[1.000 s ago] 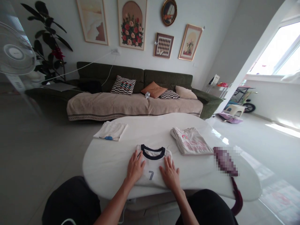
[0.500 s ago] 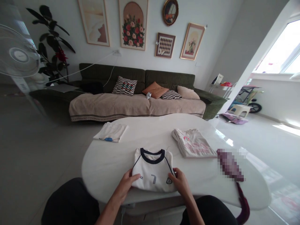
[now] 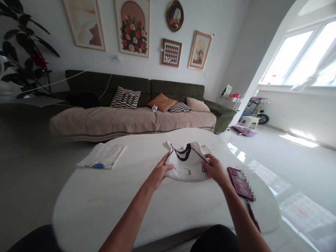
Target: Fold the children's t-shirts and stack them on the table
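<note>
A folded white T-shirt (image 3: 189, 171) with a dark navy collar, dark shoulder piping and a small crest is held above the table, its collar end buckled and sagging. My left hand (image 3: 159, 172) grips its left edge, thumb on top and fingers beneath. At the opposite edge my right hand (image 3: 214, 168) pinches the cloth beside the crest. Behind the shirt, a bit of pale folded cloth (image 3: 208, 150) shows; most of it is hidden. Another folded white garment (image 3: 105, 155) with a blue patch lies flat on the table's left side.
The white oval table (image 3: 118, 199) has a rounded edge. Near my right forearm lies a flat dark red case (image 3: 240, 183) with a strap (image 3: 252, 215), partly blurred out. Beyond the table stands a green sofa (image 3: 178, 89) with cushions and a beige cover (image 3: 126, 122).
Both hands have lifted the T-shirt off the table and carried it forward and right, over the pale folded pile. Its collar has crumpled. My view has turned right.
</note>
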Demonstrator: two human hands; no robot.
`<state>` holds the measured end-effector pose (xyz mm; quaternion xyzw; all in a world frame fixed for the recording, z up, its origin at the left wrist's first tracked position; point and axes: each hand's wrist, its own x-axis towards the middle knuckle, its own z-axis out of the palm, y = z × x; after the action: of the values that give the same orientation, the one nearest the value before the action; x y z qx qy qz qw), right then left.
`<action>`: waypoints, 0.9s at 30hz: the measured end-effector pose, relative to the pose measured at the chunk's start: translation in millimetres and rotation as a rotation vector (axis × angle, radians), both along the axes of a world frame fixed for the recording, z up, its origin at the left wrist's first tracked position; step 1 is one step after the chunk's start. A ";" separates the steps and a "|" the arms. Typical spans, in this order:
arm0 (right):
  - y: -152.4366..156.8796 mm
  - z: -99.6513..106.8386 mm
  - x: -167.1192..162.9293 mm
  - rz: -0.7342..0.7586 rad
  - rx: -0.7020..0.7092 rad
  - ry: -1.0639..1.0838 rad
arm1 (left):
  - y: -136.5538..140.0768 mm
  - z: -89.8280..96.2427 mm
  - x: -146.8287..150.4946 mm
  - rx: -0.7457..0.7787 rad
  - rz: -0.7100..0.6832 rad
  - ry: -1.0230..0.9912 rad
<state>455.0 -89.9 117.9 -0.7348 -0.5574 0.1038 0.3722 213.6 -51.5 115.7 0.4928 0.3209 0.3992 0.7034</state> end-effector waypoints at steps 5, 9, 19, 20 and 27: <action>24.7 13.7 77.2 -0.298 -0.090 -0.228 | 26.2 -11.0 95.1 0.121 0.068 0.219; 34.4 -37.3 78.7 -0.336 -0.180 -0.475 | 14.7 -70.4 123.5 0.085 0.105 0.455; 12.6 -121.8 27.0 -0.071 -0.113 -0.394 | 65.5 -85.5 -78.6 0.303 0.660 0.985; 5.9 -117.3 24.4 -0.065 -0.034 -0.345 | 69.4 -79.9 -106.6 0.292 0.757 1.050; -48.5 -112.3 -16.8 0.006 0.133 -0.079 | 74.2 -68.5 -195.5 0.257 0.903 1.213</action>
<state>438.2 -138.4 5.7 -0.7102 -0.5796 0.0385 0.3976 18.1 22.7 47.2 0.5245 0.7721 0.3417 0.1098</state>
